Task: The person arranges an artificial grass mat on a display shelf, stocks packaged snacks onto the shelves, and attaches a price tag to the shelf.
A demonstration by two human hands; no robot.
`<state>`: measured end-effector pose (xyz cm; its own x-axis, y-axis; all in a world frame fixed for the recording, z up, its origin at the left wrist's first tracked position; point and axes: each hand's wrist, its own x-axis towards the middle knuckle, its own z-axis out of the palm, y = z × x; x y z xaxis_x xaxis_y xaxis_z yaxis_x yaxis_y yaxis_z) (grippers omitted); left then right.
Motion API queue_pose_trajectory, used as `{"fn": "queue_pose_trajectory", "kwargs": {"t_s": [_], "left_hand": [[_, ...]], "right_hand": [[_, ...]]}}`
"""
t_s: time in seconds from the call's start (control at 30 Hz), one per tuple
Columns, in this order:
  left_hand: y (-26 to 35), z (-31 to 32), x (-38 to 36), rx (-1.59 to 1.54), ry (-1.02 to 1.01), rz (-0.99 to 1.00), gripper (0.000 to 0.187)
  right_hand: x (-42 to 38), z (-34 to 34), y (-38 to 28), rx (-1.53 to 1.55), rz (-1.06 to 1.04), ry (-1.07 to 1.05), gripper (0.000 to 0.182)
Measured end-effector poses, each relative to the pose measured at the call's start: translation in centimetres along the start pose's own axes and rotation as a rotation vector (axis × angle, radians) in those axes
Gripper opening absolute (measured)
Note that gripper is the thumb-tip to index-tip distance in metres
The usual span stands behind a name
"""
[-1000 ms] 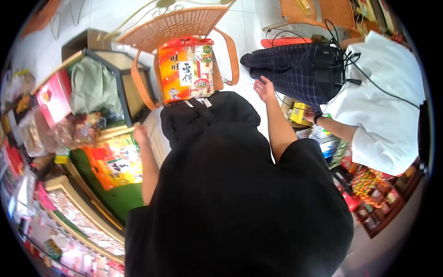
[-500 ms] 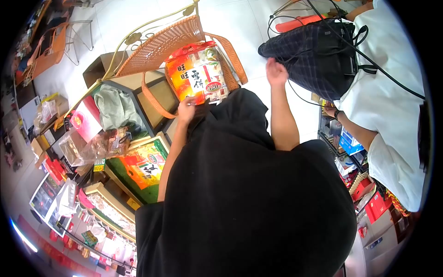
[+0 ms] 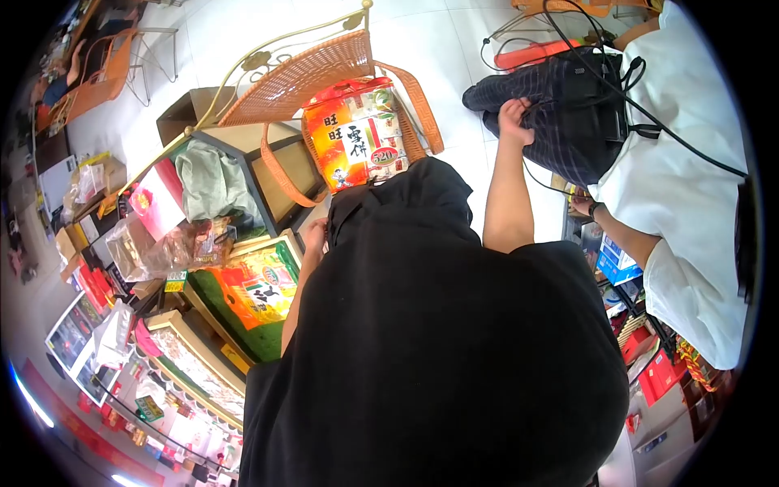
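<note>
Compared with the previous frame, I see my left hand (image 3: 315,234) has come away from the lower edge of the red-and-orange snack bag (image 3: 337,138) and now sits lower, beside the black clothing (image 3: 438,325). Its fingers look bent, but they are too small and partly hidden; I can't tell whether they pinch anything or touch the fabric. My right hand (image 3: 516,122) has shifted outward and now overlaps another person's checked trousers (image 3: 560,138) in my view; contact I can't judge. Its fingers are loosely curled and close together, thumb apart, with nothing visible in them. The snack bag leans on the seat of the wicker chair (image 3: 296,73), between its armrests. A second orange-and-yellow packet (image 3: 260,288) lies on a green surface (image 3: 264,345) to the left.
</note>
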<state>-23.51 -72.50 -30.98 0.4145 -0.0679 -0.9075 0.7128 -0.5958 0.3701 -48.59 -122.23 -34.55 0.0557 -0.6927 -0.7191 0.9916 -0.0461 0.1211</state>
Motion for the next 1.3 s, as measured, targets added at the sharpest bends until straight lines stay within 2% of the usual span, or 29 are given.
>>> {"fn": "queue_pose_trajectory", "kwargs": {"t_s": [0.03,0.07,0.1,0.13,0.27,0.37,0.43,0.57,0.6,0.63,0.67,0.73,0.8,0.87,0.93,1.0,1.03,1.1,1.17,1.2,1.23,1.27,1.3], "left_hand": [[0.2,0.1,-0.2,0.127,0.047,0.092,0.023],[0.4,0.4,0.0,0.251,0.092,0.186,0.023],[-0.4,0.0,1.3,0.209,0.103,0.227,0.022],[-0.2,0.1,1.2,0.188,0.1,0.221,0.022],[0.1,-0.6,2.4,0.132,0.022,0.112,0.02],[-0.1,-0.9,3.6,0.08,-0.124,0.058,0.025],[-1.9,-1.6,6.7,0.157,-0.212,0.033,0.023],[-1.9,-3.3,11.9,0.304,-0.245,-0.047,0.03],[-1.4,-3.6,12.4,0.278,-0.206,0.07,0.032],[-1.8,-4.1,13.7,0.267,-0.176,0.102,0.034],[-3.4,-4.5,16.8,0.306,-0.2,0.236,0.04],[-3.6,-5.1,19.0,0.361,-0.254,0.226,0.041],[1.1,-4.5,16.2,0.246,-0.324,0.084,0.038],[3.0,-3.5,15.3,0.245,-0.313,0.064,0.038],[3.2,-2.5,15.9,0.257,-0.31,0.033,0.039],[2.2,-1.5,17.8,0.216,-0.278,0.099,0.051],[1.6,-0.9,19.2,0.233,-0.29,0.094,0.051],[-0.1,0.5,22.2,0.284,-0.103,0.155,0.061],[-1.2,2.0,24.0,0.308,-0.087,0.135,0.063],[-2.4,2.7,24.5,0.32,-0.054,0.108,0.066],[-3.6,3.1,24.8,0.373,-0.132,0.24,0.07],[-4.2,4.1,23.7,0.67,0.055,0.412,0.069],[-3.9,4.0,22.3,0.656,0.005,0.439,0.065]], "right_hand": [[0.5,-1.9,-0.3,-0.196,-0.083,0.222,0.056],[0.1,-4.4,-0.7,-0.307,-0.064,0.299,0.053],[0.1,-7.1,-1.5,-0.425,-0.048,0.363,0.054],[-1.7,-8.7,-1.3,-0.486,-0.082,0.474,0.06],[-7.2,-13.5,-1.6,-0.852,-0.038,0.642,0.054],[-10.4,-15.5,-1.2,-1.038,-0.037,0.643,0.049],[-11.8,-15.8,-0.5,-1.54,0.159,0.5,0.043],[-13.7,-16.0,2.0,-2.107,0.248,0.344,0.032],[-13.7,-16.7,1.9,-2.217,0.263,0.235,0.03],[-13.8,-17.3,1.9,-2.309,0.271,0.205,0.028],[-13.7,-18.1,2.2,-2.391,0.279,0.169,0.027],[-13.4,-20.0,2.7,-2.434,0.311,0.194,0.025],[-12.7,-22.4,3.4,-2.468,0.347,0.209,0.024],[-10.9,-25.4,3.9,-2.6,0.378,0.24,0.024],[-7.5,-28.6,3.4,-2.645,0.48,0.178,0.03],[-5.0,-32.2,3.4,-2.626,0.205,0.195,0.041],[-4.3,-33.2,3.9,-2.526,0.215,0.278,0.05],[-2.8,-35.6,4.4,-2.478,0.279,0.219,0.055],[-1.4,-37.6,4.6,-2.531,0.383,0.187,0.064],[-0.9,-38.2,4.3,-2.477,0.375,-0.049,0.074],[-0.9,-38.7,3.7,-2.632,0.288,0.022,0.078],[-2.5,-37.7,5.0,-2.781,0.19,0.088,0.082],[-3.6,-37.7,4.8,-2.84,0.179,0.035,0.084]]}}
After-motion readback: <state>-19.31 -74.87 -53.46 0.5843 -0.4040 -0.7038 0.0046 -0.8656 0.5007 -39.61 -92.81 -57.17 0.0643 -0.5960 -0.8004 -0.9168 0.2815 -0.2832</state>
